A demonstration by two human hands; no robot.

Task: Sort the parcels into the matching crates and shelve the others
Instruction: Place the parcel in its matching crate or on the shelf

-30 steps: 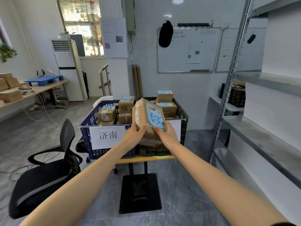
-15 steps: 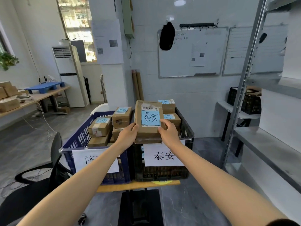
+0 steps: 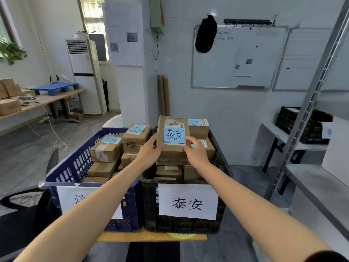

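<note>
a tabletop [image 3: 151, 237] in a white-walled room is carrying two crates along its front edge: a blue crate [image 3: 75, 168] at left, a black crate [image 3: 185, 225] at right. two whiteboards [image 3: 264, 53] are hanging behind, beside a metal rack [image 3: 309, 112]. the left hand [image 3: 149, 152] and right hand [image 3: 196, 153] are pinching the parcel [image 3: 171, 154] by its near corners atop the black crate's stack.

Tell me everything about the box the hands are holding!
The box is brown cardboard, with a white barcode sticker and a blue note handwritten 泰安. Its labelled face tilts toward the camera. The left hand grips its left edge, the right hand its right. It is above other boxes in the black crate signed 泰安; whether it rests on them is unclear.
</note>
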